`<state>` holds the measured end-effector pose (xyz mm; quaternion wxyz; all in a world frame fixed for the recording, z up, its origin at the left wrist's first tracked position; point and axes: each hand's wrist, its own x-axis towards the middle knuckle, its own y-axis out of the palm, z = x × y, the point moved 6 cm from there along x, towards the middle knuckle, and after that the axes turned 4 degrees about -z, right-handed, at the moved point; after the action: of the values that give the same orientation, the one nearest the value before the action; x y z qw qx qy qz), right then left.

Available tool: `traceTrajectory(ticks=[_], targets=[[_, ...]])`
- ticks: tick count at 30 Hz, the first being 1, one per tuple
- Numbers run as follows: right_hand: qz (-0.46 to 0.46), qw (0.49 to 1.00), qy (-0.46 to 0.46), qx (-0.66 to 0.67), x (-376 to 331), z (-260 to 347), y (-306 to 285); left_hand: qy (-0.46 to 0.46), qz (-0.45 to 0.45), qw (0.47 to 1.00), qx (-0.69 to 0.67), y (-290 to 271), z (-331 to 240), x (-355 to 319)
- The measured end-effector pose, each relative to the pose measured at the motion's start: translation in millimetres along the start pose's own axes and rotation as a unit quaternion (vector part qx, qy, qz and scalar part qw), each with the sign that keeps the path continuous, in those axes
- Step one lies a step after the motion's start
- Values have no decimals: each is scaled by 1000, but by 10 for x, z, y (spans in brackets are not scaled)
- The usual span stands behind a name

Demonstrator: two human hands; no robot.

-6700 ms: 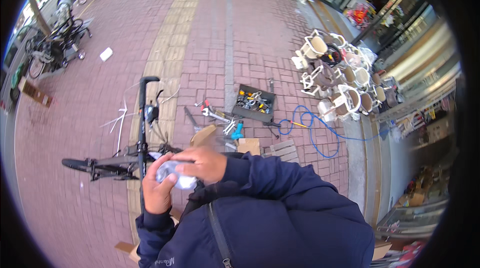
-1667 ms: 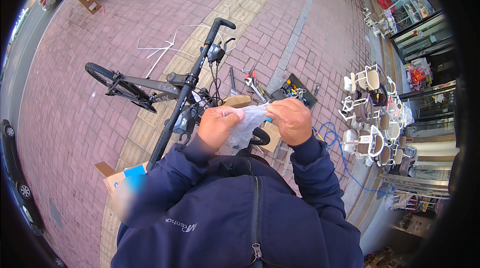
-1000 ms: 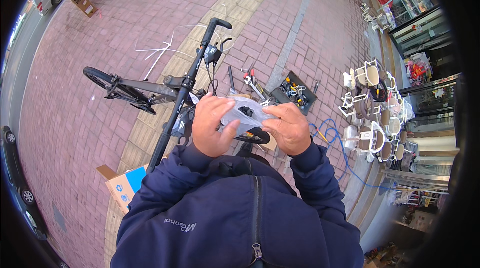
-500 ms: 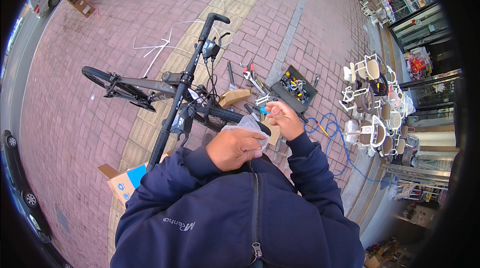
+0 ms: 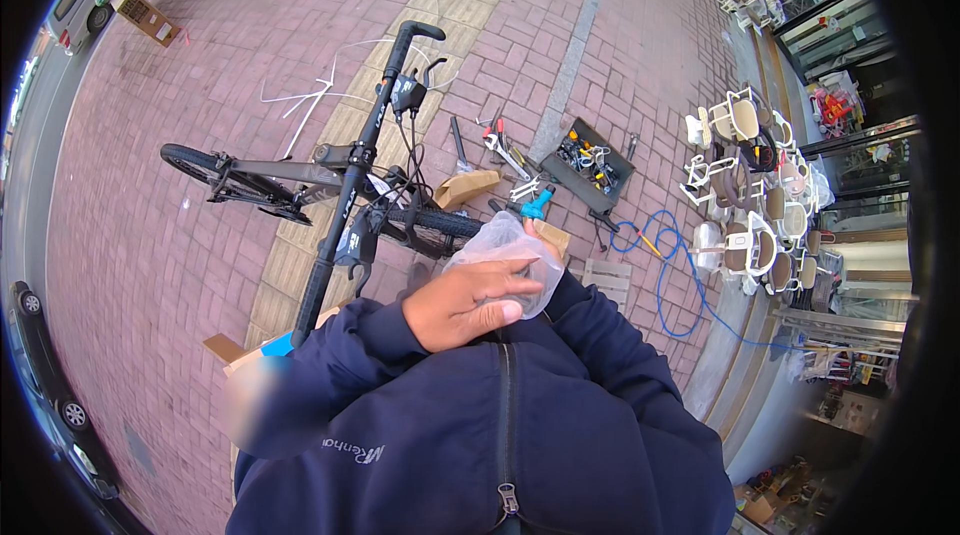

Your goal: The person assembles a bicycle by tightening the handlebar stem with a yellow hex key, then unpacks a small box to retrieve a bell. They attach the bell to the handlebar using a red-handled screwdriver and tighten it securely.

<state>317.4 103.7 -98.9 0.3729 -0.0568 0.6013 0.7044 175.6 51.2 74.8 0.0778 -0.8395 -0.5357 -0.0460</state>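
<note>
A thin, cloudy clear plastic bag (image 5: pixel 503 237) bulges in front of my chest. My left hand (image 5: pixel 462 303) lies across its near side, fingers stretched forward and thumb apart from them, touching the film. Behind the bag is my right hand (image 5: pixel 530 226), mostly covered, with only a little skin showing past the top edge; its fingers are hidden. What the bag contains cannot be made out. Just beyond it, a teal power tool (image 5: pixel 538 203) rests on the ground. To the left stands a black bicycle (image 5: pixel 352 180) with its handlebar turned lengthwise.
An open toolbox (image 5: pixel 592 173) full of tools sits ahead, with wrenches (image 5: pixel 510 155) beside it. A blue hose (image 5: pixel 665 280) curls at the right, near stacked child seats (image 5: pixel 750 195). Cardboard (image 5: pixel 465 188) lies by the front wheel. White straps (image 5: pixel 318 93) are on the paving.
My right hand has moved from beside the teal tool to behind the bag. The bag has spread wider, and my left fingers and thumb have come apart.
</note>
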Motion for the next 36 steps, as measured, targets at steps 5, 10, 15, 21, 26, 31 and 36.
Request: traceTrajectory(ticks=[5, 10, 15, 21, 26, 31, 36], targets=[[-12, 990, -69, -119, 59, 75, -45, -140, -132, 961, -201, -107, 134, 31], [-71, 995, -30, -62, 79, 42, -216, -142, -68, 972, 172, -136, 314, 44], [-83, 991, -19, -106, 131, -20, -285, -23, 31, 933, 357, 89, 773, 54], [-55, 945, -134, -294, 96, 43, -123, -61, -78, 923, 373, -26, 925, 60], [-68, 953, -128, -266, 48, 58, -84, 69, -133, 917, 369, -165, 648, 155], [-78, 963, -163, -202, 13, 173, 4, 37, -162, 899, 406, -224, 672, 43], [-37, 939, -225, -258, -96, 328, 233, 132, -202, 874, 420, -222, 558, 37]])
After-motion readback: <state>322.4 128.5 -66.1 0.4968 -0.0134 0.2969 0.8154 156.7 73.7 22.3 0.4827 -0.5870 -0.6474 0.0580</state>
